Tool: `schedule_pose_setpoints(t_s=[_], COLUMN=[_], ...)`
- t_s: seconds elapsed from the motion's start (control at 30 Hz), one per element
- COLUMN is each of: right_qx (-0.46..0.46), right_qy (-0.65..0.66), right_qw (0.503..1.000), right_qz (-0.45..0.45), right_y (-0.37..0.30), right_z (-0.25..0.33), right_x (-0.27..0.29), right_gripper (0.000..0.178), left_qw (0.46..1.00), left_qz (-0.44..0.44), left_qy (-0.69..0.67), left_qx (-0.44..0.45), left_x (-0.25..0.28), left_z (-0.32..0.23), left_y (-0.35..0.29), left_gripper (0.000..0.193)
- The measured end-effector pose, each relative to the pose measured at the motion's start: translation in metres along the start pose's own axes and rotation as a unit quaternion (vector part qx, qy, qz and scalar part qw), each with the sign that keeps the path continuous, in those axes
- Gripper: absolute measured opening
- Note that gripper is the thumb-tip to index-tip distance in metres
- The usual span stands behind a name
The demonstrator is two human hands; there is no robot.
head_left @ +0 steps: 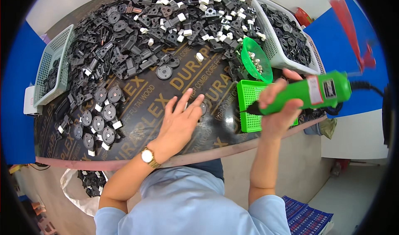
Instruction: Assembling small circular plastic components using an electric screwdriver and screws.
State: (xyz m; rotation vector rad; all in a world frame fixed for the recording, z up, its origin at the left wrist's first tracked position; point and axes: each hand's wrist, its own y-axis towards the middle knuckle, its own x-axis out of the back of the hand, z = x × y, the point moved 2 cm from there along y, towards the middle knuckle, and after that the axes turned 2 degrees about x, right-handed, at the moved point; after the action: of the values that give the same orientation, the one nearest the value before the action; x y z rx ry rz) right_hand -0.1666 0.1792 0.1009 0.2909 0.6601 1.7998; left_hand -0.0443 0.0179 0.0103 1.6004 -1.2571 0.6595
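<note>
Left hand (pixel 179 122) partly covering black disc (pixel 203 108), right hand (pixel 275 121) gripping green screwdriver (pixel 297 94)

on our dark table (pixel 141 125), we see heaped black and white parts (pixel 166 11), clustered wheels (pixel 109 112) at left, and a green tray (pixel 249 94) beside a bowl (pixel 246 61).
</note>
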Motion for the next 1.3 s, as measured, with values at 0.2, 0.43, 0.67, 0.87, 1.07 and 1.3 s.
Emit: schedule_pose_setpoints(t_s=[0.2, 0.43, 0.67, 0.87, 1.07, 1.3], right_qx=[0.033, 0.037, 0.041, 0.048, 0.052, 0.049], right_qy=[-0.122, -0.144, -0.145, -0.148, -0.136, -0.137], right_qw=[0.99, 0.986, 0.986, 0.986, 0.988, 0.987], right_qz=[-0.064, -0.069, -0.075, -0.064, -0.058, -0.065], right_y=[-0.012, -0.018, -0.019, -0.02, -0.02, -0.021], right_z=[-0.007, -0.014, -0.016, -0.016, -0.017, -0.019], right_x=[0.07, 0.077, 0.078, 0.078, 0.079, 0.081], right_gripper=[0.071, 0.073, 0.074, 0.072, 0.07, 0.067], left_qw=[0.995, 0.999, 0.988, 0.989, 0.991, 0.991], left_qz=[-0.006, -0.012, 0.045, 0.024, -0.046, -0.025], left_qy=[-0.059, -0.043, -0.139, -0.139, -0.089, -0.097], left_qx=[0.078, 0.015, 0.043, 0.047, 0.085, 0.089], left_x=[0.016, 0.015, 0.022, 0.019, 0.014, 0.012], left_z=[-0.012, -0.005, -0.002, -0.003, -0.006, -0.003], left_y=[0.005, 0.009, 0.007, 0.003, 0.005, 0.005], left_gripper=[0.023, 0.029, 0.045, 0.043, 0.046, 0.046])
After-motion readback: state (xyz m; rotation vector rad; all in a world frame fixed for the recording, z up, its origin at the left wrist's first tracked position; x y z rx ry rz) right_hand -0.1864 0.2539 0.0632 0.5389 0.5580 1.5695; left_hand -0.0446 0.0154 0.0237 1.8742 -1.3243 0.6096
